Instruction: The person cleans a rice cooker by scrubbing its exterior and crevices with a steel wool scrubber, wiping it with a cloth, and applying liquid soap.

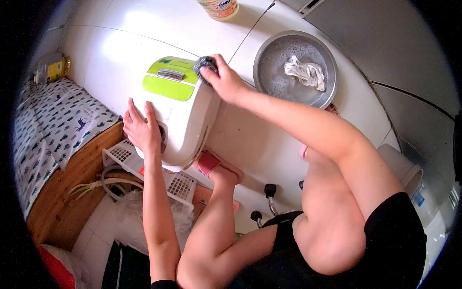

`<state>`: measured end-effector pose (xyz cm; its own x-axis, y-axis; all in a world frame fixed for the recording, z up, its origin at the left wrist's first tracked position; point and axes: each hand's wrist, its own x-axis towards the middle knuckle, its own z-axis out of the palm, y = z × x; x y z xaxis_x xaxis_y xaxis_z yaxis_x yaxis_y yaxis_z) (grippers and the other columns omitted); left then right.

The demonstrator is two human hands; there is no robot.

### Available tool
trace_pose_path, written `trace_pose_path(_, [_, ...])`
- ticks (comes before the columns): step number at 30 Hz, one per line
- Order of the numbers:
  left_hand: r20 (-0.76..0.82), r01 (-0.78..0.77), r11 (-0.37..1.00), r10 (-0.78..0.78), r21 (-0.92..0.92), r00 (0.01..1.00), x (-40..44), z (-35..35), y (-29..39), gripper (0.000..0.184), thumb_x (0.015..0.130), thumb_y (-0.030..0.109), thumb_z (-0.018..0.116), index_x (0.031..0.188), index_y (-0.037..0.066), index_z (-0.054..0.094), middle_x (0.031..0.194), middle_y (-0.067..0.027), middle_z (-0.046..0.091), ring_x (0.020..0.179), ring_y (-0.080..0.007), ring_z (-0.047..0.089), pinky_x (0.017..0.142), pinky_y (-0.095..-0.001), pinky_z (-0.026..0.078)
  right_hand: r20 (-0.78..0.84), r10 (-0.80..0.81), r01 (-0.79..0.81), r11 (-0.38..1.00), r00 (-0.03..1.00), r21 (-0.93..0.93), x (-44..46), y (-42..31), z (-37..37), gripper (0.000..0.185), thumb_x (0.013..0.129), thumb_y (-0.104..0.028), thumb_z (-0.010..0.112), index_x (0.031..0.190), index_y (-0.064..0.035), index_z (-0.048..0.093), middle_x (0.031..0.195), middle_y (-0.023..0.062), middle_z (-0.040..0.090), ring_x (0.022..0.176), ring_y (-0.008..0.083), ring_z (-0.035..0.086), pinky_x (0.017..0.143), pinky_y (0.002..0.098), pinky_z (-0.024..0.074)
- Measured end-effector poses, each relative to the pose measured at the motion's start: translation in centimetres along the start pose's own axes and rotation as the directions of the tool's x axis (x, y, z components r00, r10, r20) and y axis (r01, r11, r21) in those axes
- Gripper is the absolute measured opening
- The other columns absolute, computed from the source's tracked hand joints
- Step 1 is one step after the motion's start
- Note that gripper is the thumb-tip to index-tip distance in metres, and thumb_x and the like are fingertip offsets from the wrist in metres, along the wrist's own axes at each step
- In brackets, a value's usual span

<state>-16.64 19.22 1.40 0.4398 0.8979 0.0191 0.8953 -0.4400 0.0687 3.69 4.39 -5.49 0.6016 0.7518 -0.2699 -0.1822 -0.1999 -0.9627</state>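
Observation:
A white and lime-green appliance that looks like a rice cooker [190,113] stands on the pale tiled floor in front of me. My right hand [224,79] grips a dark grey scouring pad [204,67] and presses it against the far right edge of the green panel. Flat against the cooker's left side lies my left hand [142,127], its fingers stretched out, holding nothing. To the right, a metal basin [260,72] holds sudsy water with a wet white cloth [305,73] in it.
A tub labelled OMO [219,8] stands at the top. On the left is a wooden box [72,185] under a patterned cloth [67,115]. A white plastic rack [180,185] lies near my slippered foot [211,164]. A grey bucket [402,166] is at right.

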Motion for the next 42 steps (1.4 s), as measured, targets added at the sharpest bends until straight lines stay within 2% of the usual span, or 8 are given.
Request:
trace_pose_path(12, [0.05,-0.159,0.986,0.162,-0.056,0.985,1.0,-0.4,-1.4,0.065,0.101,0.058,0.042,0.154,0.021,0.04,0.143,-0.0242,0.046,0.131,-0.0419,0.042,0.112,-0.0538,0.032,0.087,0.353,-0.355,0.935,0.931,0.009,4.3,5.8,-1.8,0.046,0.098,-0.037,0.059,0.126,-0.0019,0.051,0.115,0.0097,0.061,0.104,0.0164,0.055,0.097,0.0321,0.0434])
trace_pose_path(13, [0.05,-0.212,0.975,0.215,-0.059,0.975,1.3,-0.4,-1.9,0.065,0.101,0.057,0.042,0.154,0.021,0.04,0.143,-0.0231,0.046,0.131,-0.0414,0.042,0.112,-0.0539,0.032,0.091,0.317,-0.32,0.947,0.944,0.01,3.7,6.4,-1.8,0.062,0.092,-0.046,0.064,0.132,-0.0022,0.048,0.125,0.0234,0.063,0.115,0.0325,0.061,0.101,0.0401,0.0446])
trace_pose_path(18, [0.064,-0.434,0.898,0.438,-0.066,0.897,3.0,-1.1,-1.9,0.061,0.099,0.053,0.047,0.153,0.025,0.041,0.144,-0.0168,0.046,0.132,-0.0378,0.042,0.112,-0.0528,0.034,0.018,0.383,-0.383,0.924,0.924,0.015,-4.0,4.9,-1.1,0.046,0.101,-0.039,0.057,0.13,-0.0068,0.043,0.119,0.0125,0.06,0.113,0.0203,0.056,0.102,0.0364,0.0416])
trace_pose_path(19, [0.072,-0.439,0.896,0.444,-0.071,0.893,3.3,-1.3,-1.7,0.061,0.099,0.052,0.047,0.153,0.025,0.041,0.145,-0.0168,0.046,0.132,-0.0376,0.041,0.112,-0.0526,0.034,-0.018,0.242,-0.238,0.963,0.97,0.125,-5.2,4.6,-0.3,0.043,0.101,-0.035,0.056,0.13,-0.007,0.04,0.12,0.0217,0.059,0.113,0.0352,0.059,0.099,0.0459,0.0441])
trace_pose_path(24, [0.088,-0.433,0.9,0.435,-0.041,0.896,3.4,-1.2,-1.0,0.059,0.101,0.046,0.041,0.154,0.021,0.038,0.153,-0.0174,0.039,0.142,-0.037,0.033,0.117,-0.0575,0.022,-0.057,-0.265,0.239,0.929,0.963,-0.283,-8.5,-0.1,2.5,0.047,0.097,-0.02,0.06,0.134,-0.0033,0.037,0.13,0.0262,0.048,0.121,0.0418,0.05,0.105,0.0499,0.0395])
trace_pose_path(33, [-0.035,-0.278,0.958,0.276,-0.069,0.961,1.8,1.4,0.8,0.061,0.101,0.044,0.04,0.154,0.014,0.037,0.158,-0.0175,0.034,0.15,-0.0353,0.022,0.119,-0.0603,0.006,0.015,0.116,-0.11,0.97,0.993,-0.217,1.7,3.0,1.6,0.045,0.099,-0.028,0.057,0.13,-0.0006,0.04,0.12,0.027,0.056,0.108,0.0452,0.059,0.091,0.0521,0.0485])
trace_pose_path(38, [-0.051,-0.278,0.958,0.275,-0.065,0.96,1.8,1.3,1.2,0.063,0.101,0.049,0.042,0.153,0.014,0.039,0.157,-0.018,0.034,0.15,-0.0349,0.023,0.119,-0.0597,0.006,0.104,-0.269,0.284,0.94,0.958,-0.187,-5.1,1.2,1.0,0.041,0.096,-0.015,0.061,0.13,-0.0042,0.042,0.134,0.0262,0.047,0.129,0.0424,0.047,0.107,0.0513,0.0389])
trace_pose_path(42, [-0.043,-0.285,0.956,0.282,-0.074,0.958,1.8,1.1,1.1,0.064,0.1,0.05,0.044,0.152,0.014,0.039,0.157,-0.0182,0.034,0.149,-0.0351,0.023,0.119,-0.0595,0.005,0.024,-0.28,0.28,0.942,0.96,-0.187,-5.3,1.3,2.3,0.039,0.096,-0.013,0.06,0.129,-0.0047,0.041,0.128,0.0245,0.049,0.125,0.0423,0.048,0.106,0.0495,0.039])
